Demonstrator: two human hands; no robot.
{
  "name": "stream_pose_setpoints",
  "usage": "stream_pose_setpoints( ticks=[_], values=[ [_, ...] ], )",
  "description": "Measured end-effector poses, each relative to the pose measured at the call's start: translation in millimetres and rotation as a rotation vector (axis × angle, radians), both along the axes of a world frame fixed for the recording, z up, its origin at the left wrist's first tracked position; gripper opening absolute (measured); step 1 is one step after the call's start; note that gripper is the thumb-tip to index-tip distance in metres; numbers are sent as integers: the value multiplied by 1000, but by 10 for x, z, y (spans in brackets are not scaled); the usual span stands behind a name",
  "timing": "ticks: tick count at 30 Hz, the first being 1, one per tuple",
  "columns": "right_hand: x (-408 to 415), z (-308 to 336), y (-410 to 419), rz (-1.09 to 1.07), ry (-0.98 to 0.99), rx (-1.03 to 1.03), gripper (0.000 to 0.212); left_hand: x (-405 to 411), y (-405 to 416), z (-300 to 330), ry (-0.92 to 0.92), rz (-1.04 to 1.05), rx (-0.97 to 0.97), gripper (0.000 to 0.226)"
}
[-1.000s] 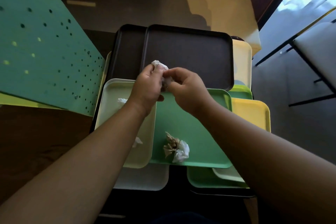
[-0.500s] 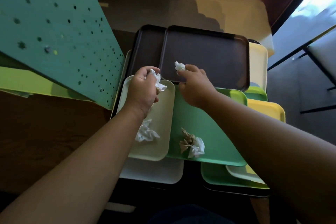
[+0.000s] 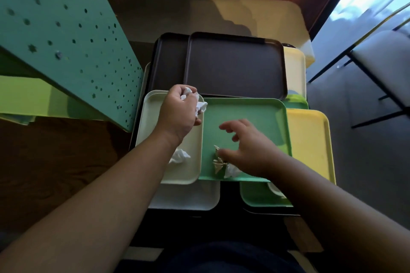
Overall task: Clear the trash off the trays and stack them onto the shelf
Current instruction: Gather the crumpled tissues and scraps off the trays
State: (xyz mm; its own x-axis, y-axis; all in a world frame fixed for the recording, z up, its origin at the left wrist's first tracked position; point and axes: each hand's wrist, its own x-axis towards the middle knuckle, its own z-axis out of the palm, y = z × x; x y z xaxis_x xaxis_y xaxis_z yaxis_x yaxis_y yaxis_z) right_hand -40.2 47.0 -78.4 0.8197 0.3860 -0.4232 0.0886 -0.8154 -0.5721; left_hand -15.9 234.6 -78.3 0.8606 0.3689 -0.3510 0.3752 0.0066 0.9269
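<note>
Two wads remain on the trays. My right hand [image 3: 248, 150] has dropped from the dark tray, grip spread over the crumpled paper [image 3: 221, 163] on the green tray [image 3: 255, 115]. My left hand [image 3: 179, 113] still clenches white tissue [image 3: 199, 105]; another wad [image 3: 179, 155] lies beneath its wrist.

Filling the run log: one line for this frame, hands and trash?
left hand: shut on white tissue wad | right hand: open, over crumpled paper on green tray | loose tissue on cream tray
</note>
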Motion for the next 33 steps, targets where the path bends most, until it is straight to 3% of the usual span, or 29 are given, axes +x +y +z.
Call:
stream_pose_setpoints(
  ticks=[2,4,9,13,18,23,25,29,33],
  values=[
    [-105,3,-95,133,65,-191,91,-108,-3,-10,9,-14,19,9],
    [-226,-57,-97,207,38,-279,94,-223,-41,-32,27,-31,43,11],
    [-289,-227,-22,196,-37,-324,38,-429,-136,-65,66,-155,90,12],
    [-230,-224,-7,14,-102,-168,23,-513,-104,-86,88,-231,160,14],
    [-178,-6,40,-162,-241,147,10,-607,-40,-76,157,-277,63,33],
    [-193,164,298,-139,-230,348,13,-708,-51,109,145,-335,-73,34],
    [-195,192,385,-165,-151,416,20,-709,-16,152,96,-290,-68,28],
    [-162,193,467,-412,-24,534,27,-684,131,145,63,-122,-112,19],
    [-106,229,589,-588,-30,599,22,-697,299,113,92,-22,-145,37]
  ],
)
